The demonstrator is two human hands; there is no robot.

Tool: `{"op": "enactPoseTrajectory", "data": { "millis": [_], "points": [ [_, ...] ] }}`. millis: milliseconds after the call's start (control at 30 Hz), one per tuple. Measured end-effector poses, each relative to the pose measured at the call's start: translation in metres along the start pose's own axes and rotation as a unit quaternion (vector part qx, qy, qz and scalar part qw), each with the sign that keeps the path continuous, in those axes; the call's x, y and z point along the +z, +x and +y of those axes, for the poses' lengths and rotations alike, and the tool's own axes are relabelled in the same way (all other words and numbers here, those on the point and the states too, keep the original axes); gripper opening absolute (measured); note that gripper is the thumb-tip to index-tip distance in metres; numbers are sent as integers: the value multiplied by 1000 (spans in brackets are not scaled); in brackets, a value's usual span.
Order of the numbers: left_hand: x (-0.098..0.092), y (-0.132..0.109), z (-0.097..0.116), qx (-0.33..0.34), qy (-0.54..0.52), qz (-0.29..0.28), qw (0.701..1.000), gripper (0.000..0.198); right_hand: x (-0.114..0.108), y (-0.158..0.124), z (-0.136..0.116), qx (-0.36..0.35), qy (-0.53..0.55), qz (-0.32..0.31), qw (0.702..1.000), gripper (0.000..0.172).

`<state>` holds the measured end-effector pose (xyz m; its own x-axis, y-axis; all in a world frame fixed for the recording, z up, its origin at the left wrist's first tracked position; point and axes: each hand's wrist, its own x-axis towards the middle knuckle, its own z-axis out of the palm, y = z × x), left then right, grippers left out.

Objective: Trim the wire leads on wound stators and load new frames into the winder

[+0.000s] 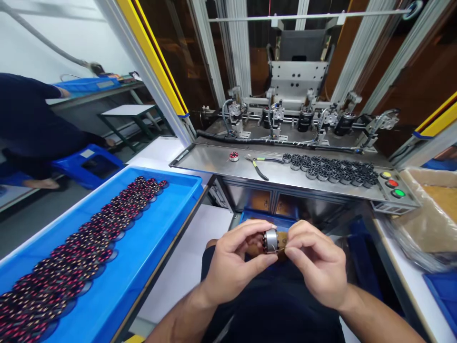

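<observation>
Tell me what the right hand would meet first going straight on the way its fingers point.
Most likely the silver cylindrical part in the left hand; the right hand points across at it, though depth is hard to judge.

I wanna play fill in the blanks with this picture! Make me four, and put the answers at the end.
1. The round part is between the person's left hand and ____ hand.
2. The long tray is coloured ____.
3. In the picture, the pliers lie to the ____ of the dark parts.
4. The red button sits between the yellow button and the ____ button.

Missing words: right; blue; left; green.
</observation>
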<state>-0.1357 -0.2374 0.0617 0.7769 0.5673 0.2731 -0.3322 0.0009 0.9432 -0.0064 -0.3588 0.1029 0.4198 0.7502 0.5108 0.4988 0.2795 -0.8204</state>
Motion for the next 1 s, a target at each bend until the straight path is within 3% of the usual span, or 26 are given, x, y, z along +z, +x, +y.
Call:
{"op": "enactPoseTrajectory", "data": {
  "millis": [67, 133, 233, 300, 367, 467, 567, 733, 800, 867, 900, 1000],
  "points": [
    [1, -1, -2, -13, -66, -11, 998, 44, 3, -2, 1, 30, 13, 10, 999, 9],
    [0, -3, -4, 9, -50, -9, 999, 46, 2, -8, 8, 62, 34, 5, 997, 9],
    [-5, -3, -1, 90, 90, 15, 992, 50, -11, -15, 21, 141, 71, 10, 987, 12],
    [-8, -2, 5, 151, 189, 15, 970, 50, -22, -15, 23, 151, 71, 11, 986, 12],
    [-9, 0, 13, 203, 262, -3, 944, 49, -30, -9, 15, 121, 32, -39, 991, 16],
    [-8, 3, 22, 240, 308, -43, 919, 50, -31, 7, -8, 102, -38, -172, 979, 16],
    [-9, 1, 26, 245, 292, -69, 922, 56, -28, 22, -21, 126, -34, -229, 965, 18],
    [-18, -8, 28, 206, 247, -113, 940, 48, -46, 37, -11, 131, -67, -296, 944, 22],
    [-19, -10, 28, 197, 254, -99, 942, 44, -53, 38, -11, 92, -161, -261, 948, 17],
    [-18, -10, 28, 198, 278, -70, 937, 43, -51, 36, -19, 1, -269, -181, 946, 9],
    [-17, -9, 28, 202, 290, -58, 934, 43, -47, 33, -24, -52, -304, -155, 938, 13],
    [-12, -7, 29, 216, 308, -46, 925, 43, -24, 26, -38, -150, -316, -197, 916, 23]
  ]
}}
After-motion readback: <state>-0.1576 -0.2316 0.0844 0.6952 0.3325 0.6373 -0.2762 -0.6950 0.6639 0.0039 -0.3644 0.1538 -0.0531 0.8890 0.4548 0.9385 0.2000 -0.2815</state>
